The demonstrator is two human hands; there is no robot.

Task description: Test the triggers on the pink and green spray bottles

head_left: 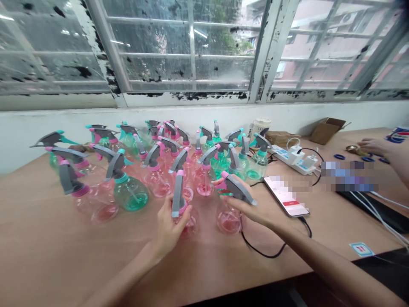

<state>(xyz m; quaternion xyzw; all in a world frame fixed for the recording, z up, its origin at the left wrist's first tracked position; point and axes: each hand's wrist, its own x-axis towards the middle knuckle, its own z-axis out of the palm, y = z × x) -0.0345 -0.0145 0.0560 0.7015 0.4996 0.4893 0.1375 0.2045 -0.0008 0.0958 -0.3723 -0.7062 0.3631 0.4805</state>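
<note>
On a wooden table (41, 247) below barred windows (191, 51), a person's left hand (168, 224) is gripping a pink spray bottle (191, 226) just below its gray head, while the right hand (238, 205) is curling around the neck of a second pink bottle (229, 222), its grip partly hidden by the sprayer. Both are standing at the front of a cluster of pink and green bottles (131, 192). The clear plastic is looking light, smooth and perhaps slippery, with thin walls likely giving under a squeeze; the firm collar beneath the trigger is offering the surest hold. Behind, a paper cup (260, 127) is showing "COFFEE"; at right, a Pepsi logo (401, 134) is appearing above another person's hand (373, 146), and a small card (361, 249) is bearing unclear red characters.
</note>
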